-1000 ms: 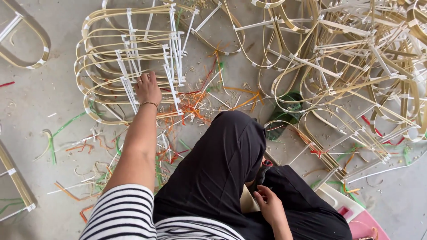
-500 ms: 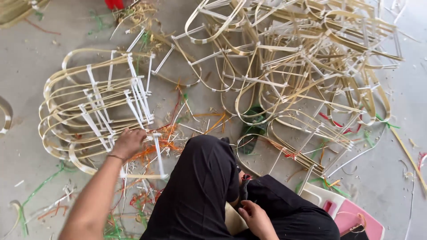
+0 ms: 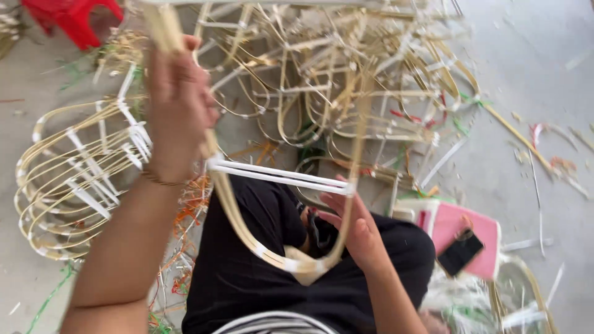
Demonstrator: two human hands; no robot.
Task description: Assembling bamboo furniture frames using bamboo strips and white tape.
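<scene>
bamboo loop frame (image 3: 281,247) long axis 12-to-6 over lap | left hand (image 3: 176,105) fingers wrapped on its 11 o'clock strip | right hand (image 3: 356,226) fingers clasp its 3 o'clock side, nearer the white crossbar (image 3: 278,176)

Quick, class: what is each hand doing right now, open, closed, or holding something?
Left hand: closed around one side of the bamboo frame.
Right hand: holding the frame's other side.
</scene>
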